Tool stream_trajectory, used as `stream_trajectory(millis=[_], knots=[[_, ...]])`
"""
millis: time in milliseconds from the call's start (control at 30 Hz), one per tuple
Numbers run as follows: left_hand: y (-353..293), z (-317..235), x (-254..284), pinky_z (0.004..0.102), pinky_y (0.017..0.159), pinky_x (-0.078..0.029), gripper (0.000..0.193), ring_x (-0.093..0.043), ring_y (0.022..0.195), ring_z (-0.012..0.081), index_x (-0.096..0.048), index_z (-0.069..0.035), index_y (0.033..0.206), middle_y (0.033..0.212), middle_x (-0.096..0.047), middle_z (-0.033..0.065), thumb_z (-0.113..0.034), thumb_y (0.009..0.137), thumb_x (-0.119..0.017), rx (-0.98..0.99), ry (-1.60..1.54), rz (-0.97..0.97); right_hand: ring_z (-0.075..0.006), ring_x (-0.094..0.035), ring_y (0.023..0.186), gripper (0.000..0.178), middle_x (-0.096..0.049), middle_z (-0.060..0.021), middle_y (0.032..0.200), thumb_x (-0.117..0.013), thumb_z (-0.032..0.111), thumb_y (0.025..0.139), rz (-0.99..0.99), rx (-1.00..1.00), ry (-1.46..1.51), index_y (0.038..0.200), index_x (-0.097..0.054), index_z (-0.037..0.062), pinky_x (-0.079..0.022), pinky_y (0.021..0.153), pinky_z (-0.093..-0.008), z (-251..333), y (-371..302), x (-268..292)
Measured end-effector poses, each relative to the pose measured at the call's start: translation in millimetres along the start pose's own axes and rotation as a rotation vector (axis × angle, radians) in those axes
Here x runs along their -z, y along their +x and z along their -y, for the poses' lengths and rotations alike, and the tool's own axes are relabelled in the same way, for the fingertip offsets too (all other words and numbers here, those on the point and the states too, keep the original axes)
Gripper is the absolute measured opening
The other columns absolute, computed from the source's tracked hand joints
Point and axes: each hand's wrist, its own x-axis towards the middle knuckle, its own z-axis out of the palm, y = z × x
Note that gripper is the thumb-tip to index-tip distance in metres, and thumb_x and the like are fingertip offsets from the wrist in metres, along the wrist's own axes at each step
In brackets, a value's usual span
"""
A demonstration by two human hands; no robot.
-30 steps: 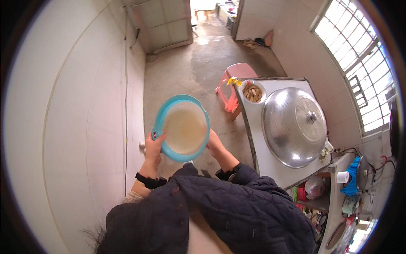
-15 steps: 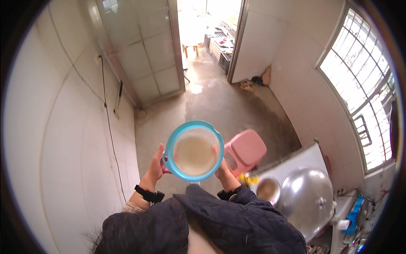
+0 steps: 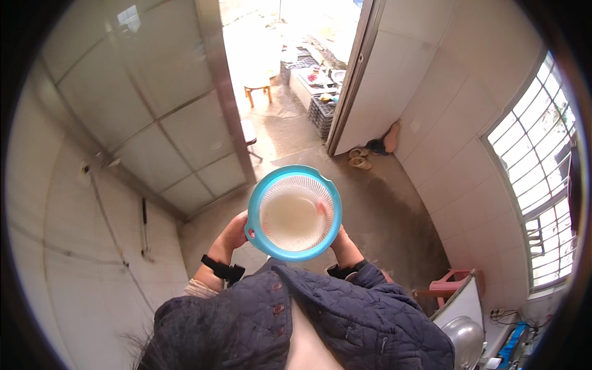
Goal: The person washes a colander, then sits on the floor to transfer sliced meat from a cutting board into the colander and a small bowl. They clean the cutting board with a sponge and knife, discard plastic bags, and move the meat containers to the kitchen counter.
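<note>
Both my hands carry a round basin with a turquoise rim (image 3: 261,191) and a white ribbed strainer (image 3: 302,182) inside it. Cloudy, whitish liquid (image 3: 290,216) fills the lower part of the strainer. My left hand (image 3: 233,233) grips the left side, close to a small hole in the rim. On the opposite side my right hand (image 3: 345,242) holds the wall below the rim; most of its fingers are hidden behind the basin. The basin is upright in front of my body, above the floor.
Ahead is an open doorway (image 3: 290,123) with a glass-panelled door (image 3: 185,132) at its left. Beyond it stand a small wooden stool (image 3: 258,91) and a black crate (image 3: 320,114). Shoes (image 3: 359,161) lie by the right wall. A pink stool (image 3: 450,283) and metal dome (image 3: 462,339) are at lower right.
I have moved forward with the basin, and the doorway looks nearer. The table with the metal dome has slid toward the lower right of the view. Both hands still hold the basin.
</note>
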Motion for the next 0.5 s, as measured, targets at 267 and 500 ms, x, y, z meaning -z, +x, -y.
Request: stream_trajectory(millis=[267,500], knots=[[293.4,-168.8,-8.9,0.0210,0.050,-0.049,0.040,-0.061,0.062,0.0083,-0.063,-0.005,0.115,0.088,-0.067,0.0015,-0.039,0.097,-0.054,0.090,0.159,0.194,-0.0225,-0.061,0.109,0.047,-0.061,-0.0133,0.124,-0.053,0.035,0.099,-0.156,-0.037,0.009,0.131,-0.052,-0.0006,-0.051,0.093,-0.0361,163.0,257.7,55.3],[560.9,-259.5,27.0,0.0264,0.063,-0.055,0.044,-0.065,0.083,0.0113,-0.056,-0.005,0.125,0.104,-0.066,0.0042,-0.038,0.096,-0.058,0.032,0.091,0.159,-0.0235,-0.062,0.107,0.046,-0.061,-0.0143,0.123,-0.053,0.034,0.099,-0.150,-0.133,0.060,0.130,-0.053,-0.0006,-0.052,0.091,-0.0372,265.5,520.1,164.6]])
